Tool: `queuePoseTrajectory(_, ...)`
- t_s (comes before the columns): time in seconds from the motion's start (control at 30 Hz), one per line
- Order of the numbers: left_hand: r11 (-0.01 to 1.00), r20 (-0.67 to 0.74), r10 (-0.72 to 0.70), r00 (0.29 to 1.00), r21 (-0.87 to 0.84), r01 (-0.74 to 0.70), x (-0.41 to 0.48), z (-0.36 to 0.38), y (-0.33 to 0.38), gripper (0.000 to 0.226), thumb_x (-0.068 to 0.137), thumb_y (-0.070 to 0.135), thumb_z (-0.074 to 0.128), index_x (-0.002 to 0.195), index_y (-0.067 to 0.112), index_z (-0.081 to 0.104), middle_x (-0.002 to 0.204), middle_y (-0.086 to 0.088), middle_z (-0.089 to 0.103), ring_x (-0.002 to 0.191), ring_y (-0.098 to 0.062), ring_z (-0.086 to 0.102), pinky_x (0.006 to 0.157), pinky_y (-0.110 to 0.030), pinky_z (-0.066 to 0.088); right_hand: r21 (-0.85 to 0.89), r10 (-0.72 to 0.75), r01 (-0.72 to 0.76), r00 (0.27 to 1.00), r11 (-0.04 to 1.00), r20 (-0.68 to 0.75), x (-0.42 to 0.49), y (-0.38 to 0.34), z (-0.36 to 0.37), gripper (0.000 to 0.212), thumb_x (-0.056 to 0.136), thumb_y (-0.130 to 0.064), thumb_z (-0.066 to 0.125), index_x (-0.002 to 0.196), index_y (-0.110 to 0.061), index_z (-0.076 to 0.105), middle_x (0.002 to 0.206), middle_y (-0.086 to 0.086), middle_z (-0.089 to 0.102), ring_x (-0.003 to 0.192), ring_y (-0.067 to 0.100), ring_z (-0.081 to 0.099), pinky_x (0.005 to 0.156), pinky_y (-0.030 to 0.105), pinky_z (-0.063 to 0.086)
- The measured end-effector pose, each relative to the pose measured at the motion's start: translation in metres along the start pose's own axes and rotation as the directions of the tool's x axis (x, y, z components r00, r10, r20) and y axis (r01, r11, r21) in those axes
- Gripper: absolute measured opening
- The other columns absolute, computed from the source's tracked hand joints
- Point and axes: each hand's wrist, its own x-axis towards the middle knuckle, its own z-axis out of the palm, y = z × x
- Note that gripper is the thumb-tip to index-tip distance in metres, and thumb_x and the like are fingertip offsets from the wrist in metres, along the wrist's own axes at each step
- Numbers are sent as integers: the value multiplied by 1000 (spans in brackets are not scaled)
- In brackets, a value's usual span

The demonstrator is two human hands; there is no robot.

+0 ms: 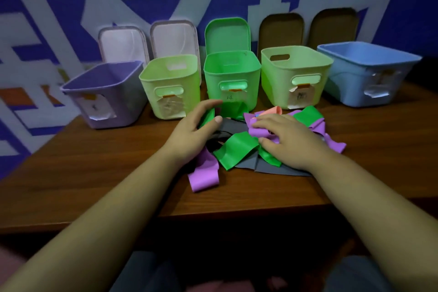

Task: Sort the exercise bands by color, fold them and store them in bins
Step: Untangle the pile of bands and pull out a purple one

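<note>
A tangled pile of exercise bands lies on the wooden table [94,173]: green bands [237,149], purple bands [205,173], grey bands [267,166], a black one and an orange one [275,109]. My left hand [196,130] grips a green band [208,117] between thumb and fingers at the pile's far left. My right hand [284,140] rests on the pile with its fingers curled round a purple band [259,129]. Behind the pile stand five open bins: purple [106,102], light green [170,78], bright green [232,71], a second light green [296,73] and blue [365,73].
Bin lids lean against the blue and white wall behind the bins: two pale pink [123,42], one green [227,33], two brown [280,31]. Paper labels hang on the bin fronts. The table's front edge runs close to my lap.
</note>
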Motion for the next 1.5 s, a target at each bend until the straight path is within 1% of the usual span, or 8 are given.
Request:
queuePoseTrajectory(0.2, 958, -24, -129, 991, -260, 118, 0, -3, -6, 44, 95, 50, 61, 138, 38, 62, 135, -1, 70, 131, -19, 64, 115, -53, 48, 30, 21, -21, 1000, 999, -17, -2, -3, -1, 48, 101, -35, 65, 149, -37, 58, 155, -13, 54, 139, 14, 46, 118, 44, 40)
queuePoseTrajectory(0.3, 884, -13, -204, 979, -431, 179, 0, -2, -3, 37, 103, 40, 54, 136, 25, 61, 129, -9, 74, 126, -28, 68, 111, -50, 52, 34, 37, -37, 999, 999, -14, -3, -4, -2, 51, 101, -37, 63, 152, -39, 54, 159, -16, 49, 143, 11, 43, 120, 44, 38)
queuePoseTrajectory(0.43, 851, -30, -277, 961, -473, 230, 2, -3, -1, 29, 112, 23, 44, 133, 23, 64, 118, -5, 78, 120, -30, 70, 103, -46, 58, 52, 35, -33, 999, 998, -23, -4, -4, -3, 54, 101, -37, 64, 154, -38, 51, 162, -16, 45, 146, 10, 42, 122, 43, 37)
queuePoseTrajectory(0.57, 962, -175, -221, 959, -199, 186, 6, -9, -4, 27, 109, 35, 49, 128, 37, 67, 121, 10, 72, 118, -11, 65, 100, -37, 54, 48, 30, -29, 999, 998, -33, -4, -3, -3, 52, 102, -37, 65, 152, -39, 53, 164, -16, 43, 148, 11, 39, 122, 40, 33)
queuePoseTrajectory(0.7, 988, -282, -138, 949, 21, 150, 9, -11, -9, 17, 108, 36, 55, 115, 34, 70, 106, 19, 70, 98, 10, 61, 77, -14, 47, 19, 35, -34, 999, 999, -39, -6, -5, -3, 49, 102, -38, 64, 150, -39, 54, 164, -16, 41, 148, 10, 37, 122, 39, 32)
queuePoseTrajectory(0.97, 991, -386, -12, 922, 116, 62, 12, -13, -11, 14, 109, 30, 57, 110, 30, 70, 101, 17, 69, 96, 7, 61, 76, -8, 42, -31, 30, -32, 996, 999, -82, -5, -2, 1, 37, 98, -44, 63, 134, -41, 63, 157, -15, 45, 145, 14, 39, 119, 46, 37)
queuePoseTrajectory(1.23, 987, -429, 81, 900, 161, -13, 48, -34, 21, 20, 105, 45, 52, 116, 34, 65, 95, 6, 73, 83, -20, 74, 73, -49, 63, -37, 13, -17, 995, 999, -102, -6, -1, 3, 34, 97, -43, 63, 131, -38, 65, 149, -17, 47, 139, 10, 43, 115, 43, 41)
queuePoseTrajectory(1.5, 988, -411, 96, 907, 147, -38, 75, -43, 66, 5, 105, 29, 65, 108, 30, 62, 94, 18, 63, 91, -18, 70, 77, -51, 64, -34, 19, -23, 995, 999, -101, -5, -4, 1, 38, 97, -48, 57, 134, -41, 63, 152, -19, 46, 140, 7, 41, 117, 40, 40)
